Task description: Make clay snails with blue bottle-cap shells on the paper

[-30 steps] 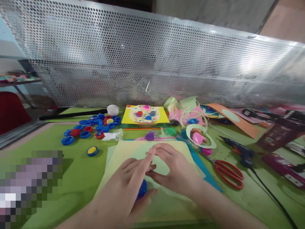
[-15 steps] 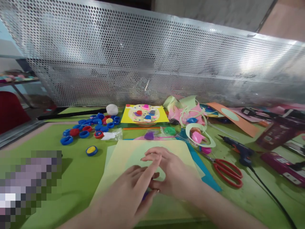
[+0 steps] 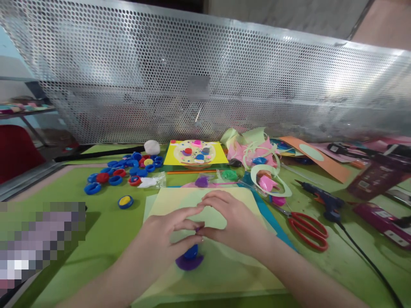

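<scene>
Fingers [image 3: 188, 212] at purple bit [image 3: 198, 229], above paper [image 3: 231, 273], scissors [image 3: 294, 218] outside right edge

Twelve o'clock: perforated metal panel [image 3: 205, 55], upright behind green worktop [image 3: 102, 222]. Nine: black strip [image 3: 99, 153] near panel's foot; farther out, red chair [image 3: 13, 149] at frame edge. Three: orange sheet [image 3: 334, 165] with pale oval. Four: red-handled scissors [image 3: 306, 218], near dark-blue glue gun [image 3: 331, 206]; its cord [image 3: 366, 259] trails toward five. Eight: pixelated object [image 3: 35, 248].
</scene>
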Tool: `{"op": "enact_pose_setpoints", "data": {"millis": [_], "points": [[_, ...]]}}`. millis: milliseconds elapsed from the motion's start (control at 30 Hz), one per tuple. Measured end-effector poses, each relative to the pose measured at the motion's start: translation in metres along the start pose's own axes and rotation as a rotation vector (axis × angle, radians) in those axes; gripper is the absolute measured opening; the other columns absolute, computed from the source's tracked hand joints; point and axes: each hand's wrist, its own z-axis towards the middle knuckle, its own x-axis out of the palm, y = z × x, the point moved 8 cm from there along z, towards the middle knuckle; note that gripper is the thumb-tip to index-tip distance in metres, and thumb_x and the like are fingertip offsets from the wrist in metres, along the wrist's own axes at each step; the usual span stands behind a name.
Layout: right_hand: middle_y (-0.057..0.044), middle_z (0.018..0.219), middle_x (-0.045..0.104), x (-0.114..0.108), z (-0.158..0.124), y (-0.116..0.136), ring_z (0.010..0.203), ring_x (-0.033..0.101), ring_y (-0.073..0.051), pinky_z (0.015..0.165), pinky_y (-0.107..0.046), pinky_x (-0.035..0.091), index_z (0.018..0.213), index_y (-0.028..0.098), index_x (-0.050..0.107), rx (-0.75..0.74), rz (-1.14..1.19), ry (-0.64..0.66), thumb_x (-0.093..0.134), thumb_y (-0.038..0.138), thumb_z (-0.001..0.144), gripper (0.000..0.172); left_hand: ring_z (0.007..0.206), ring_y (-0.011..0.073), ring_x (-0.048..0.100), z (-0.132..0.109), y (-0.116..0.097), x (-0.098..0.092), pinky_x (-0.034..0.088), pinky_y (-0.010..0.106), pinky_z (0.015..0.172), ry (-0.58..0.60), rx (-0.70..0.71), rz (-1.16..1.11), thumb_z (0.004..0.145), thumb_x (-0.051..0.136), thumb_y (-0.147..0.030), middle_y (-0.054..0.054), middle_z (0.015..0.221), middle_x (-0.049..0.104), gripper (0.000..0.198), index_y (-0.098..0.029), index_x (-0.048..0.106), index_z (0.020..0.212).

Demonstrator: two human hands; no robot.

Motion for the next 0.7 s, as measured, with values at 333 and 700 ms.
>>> {"op": "enact_pose_setpoints", "data": {"millis": [333, 700], "points": [[-0.01, 0.113, 0.065, 0.004, 0.0, -0.001, 0.107, 0.058, -0.024, 0.09, -0.04, 0.049, 0.11, 0.015, 0.061, 0.002, -0.062, 0.07, 0.063, 0.039, 0.084, 0.035, 0.079, 0.0228, 0.074, -0.002, -0.013, -0.035, 0.058, 0.028, 0.074, -0.234, 0.095, 0.191, 0.07, 0.067, -0.04, -0.005, 0.087, 0.078, 0.014, -0.031, 0.075, 0.078], [-0.009, 0.114, 0.064, 0.04, -0.01, 0.012, 0.111, 0.055, -0.027, 0.095, -0.041, 0.043, 0.122, 0.015, 0.058, -0.02, 0.012, 0.388, 0.065, 0.046, 0.08, 0.052, 0.085, 0.019, 0.07, 0.001, 0.017, -0.036, 0.054, 0.026, 0.074, -0.071, 0.138, 0.247, 0.084, 0.056, -0.035, -0.002, 0.097, 0.075, 0.022, -0.033, 0.072, 0.099]]}}
